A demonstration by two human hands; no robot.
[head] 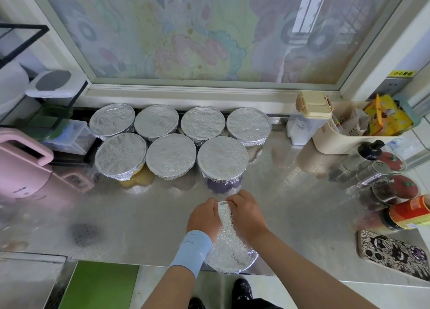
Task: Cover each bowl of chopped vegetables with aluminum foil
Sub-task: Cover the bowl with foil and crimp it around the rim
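A foil-covered bowl [230,250] sits at the near edge of the steel counter [116,215]. My left hand [204,218] and my right hand [246,215] both curl over its far rim and pinch the foil there, almost touching each other. Most of the bowl's far half is hidden under my hands. Behind them stand several more bowls under smooth foil in two rows, among them a purple one [223,159], a yellow one [121,154] and one in the back row [156,120].
A pink appliance [23,169] stands at the left, with a rack [46,113] behind it. A cream bin [344,134], spice jars [381,176], a red tin [409,213] and a patterned phone case [393,253] crowd the right. A window [209,34] backs the counter.
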